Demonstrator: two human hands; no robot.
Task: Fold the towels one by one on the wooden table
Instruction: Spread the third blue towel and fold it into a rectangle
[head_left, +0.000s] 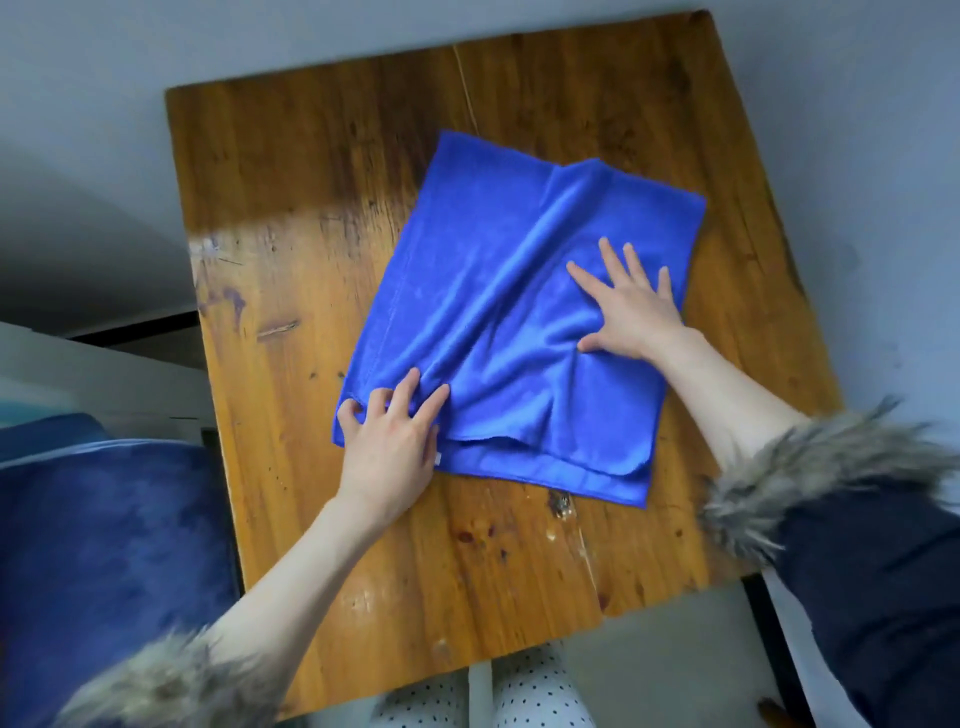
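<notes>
A blue towel (483, 291) lies folded double on the wooden table (291, 270), wrinkled, with a diagonal crease running through its middle. My left hand (387, 441) rests on the towel's near left corner, fingers curled and pinching the cloth at the edge. Flat on the right half of the towel lies my right hand (631, 306), fingers spread, pressing the cloth down. The lower layer of the towel sticks out a little along the near edge.
A dark blue upholstered seat (104, 545) stands left of the table. The table's near edge is close to my knees in dotted trousers (524, 691). A grey floor surrounds the table.
</notes>
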